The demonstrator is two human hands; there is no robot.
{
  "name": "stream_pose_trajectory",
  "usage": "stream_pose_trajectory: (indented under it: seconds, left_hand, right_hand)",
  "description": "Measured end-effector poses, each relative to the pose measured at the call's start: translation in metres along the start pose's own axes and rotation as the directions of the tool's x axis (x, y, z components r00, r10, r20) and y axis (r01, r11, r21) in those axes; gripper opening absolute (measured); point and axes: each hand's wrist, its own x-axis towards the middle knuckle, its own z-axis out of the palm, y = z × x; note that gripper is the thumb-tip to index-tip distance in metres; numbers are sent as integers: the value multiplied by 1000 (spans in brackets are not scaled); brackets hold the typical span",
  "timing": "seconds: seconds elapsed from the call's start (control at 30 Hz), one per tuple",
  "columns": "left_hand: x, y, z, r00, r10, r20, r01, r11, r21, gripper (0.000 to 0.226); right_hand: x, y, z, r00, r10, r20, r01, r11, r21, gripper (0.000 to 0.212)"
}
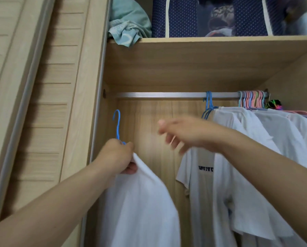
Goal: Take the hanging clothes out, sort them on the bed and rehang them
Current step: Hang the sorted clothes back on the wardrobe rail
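Observation:
My left hand grips the neck of a blue hanger that carries a white shirt, held below and left of the metal rail, its hook free of the rail. My right hand is blurred in mid-air, fingers loosely spread, holding nothing, in front of white shirts hanging on blue hangers. One hanging white shirt has a dark print on its chest.
A bunch of pastel hangers crowds the rail's right end. The shelf above holds a teal cloth and a navy dotted storage bag. A slatted sliding door stands at the left.

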Motion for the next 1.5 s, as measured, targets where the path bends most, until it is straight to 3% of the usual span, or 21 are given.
stream_pose_trajectory:
  seconds: [0.03,0.1,0.17,0.23,0.3,0.33,0.37,0.4,0.43,0.47,0.5,0.63,0.7,0.8,1.03,1.27,1.5]
  left_hand:
    - [1,-2,6,999,-21,26,22,999,-32,23]
    - [6,-2,14,998,-51,31,53,996,-75,21]
    - [12,-2,15,997,-69,24,71,989,-131,31]
    - [18,1,13,997,-65,38,69,989,-134,37]
    - [17,2,5,991,89,96,-104,981,161,38]
    - [17,4,-3,959,261,110,-283,849,447,38]
    - [18,5,-13,872,473,123,-422,603,677,35]
    - [18,4,-24,715,677,173,-501,325,802,29]
    - [16,2,-36,570,790,225,-504,120,855,22]
    - [16,-2,-48,478,847,234,-470,21,882,16]
    - [16,-7,-58,456,867,203,-418,7,908,17]
    - [26,-36,-74,646,763,5,-253,208,945,45]
    - [28,-42,-68,700,713,-48,-226,284,932,58]
    - [27,-46,-59,704,707,-68,-210,299,931,49]
    - [27,-50,-61,715,696,-59,-217,301,929,43]
    - [30,-53,-61,701,710,-72,-198,290,936,38]
    - [29,-53,-62,710,701,-69,-184,279,942,31]
  right_hand:
    - [-18,-14,17,983,15,185,-27,998,63,43]
    - [-39,-15,46,955,-71,289,134,970,-204,30]
    - [-44,1,67,979,-189,77,198,788,-583,20]
    - [-47,11,74,952,-291,-89,147,694,-705,21]
    - [-47,18,72,941,-301,-157,90,667,-740,15]
    - [-47,21,68,937,-297,-186,60,659,-749,12]
    - [-46,23,64,933,-289,-215,30,656,-754,13]
    - [-44,28,59,927,-284,-244,4,659,-752,13]
    - [-42,33,55,925,-271,-265,-23,657,-753,13]
    - [-39,38,51,923,-261,-282,-47,651,-757,12]
    - [-33,42,45,918,-253,-305,-74,646,-760,10]
    - [9,46,2,848,-266,-459,-193,652,-733,20]
    - [36,40,-25,800,-261,-540,-252,670,-698,26]
    - [75,36,-51,774,-232,-588,-322,656,-683,33]
    - [92,75,-47,856,32,-516,-453,528,-718,33]
    - [72,96,-84,756,78,-650,-620,407,-671,33]
    - [63,88,-72,816,12,-578,-560,267,-784,32]
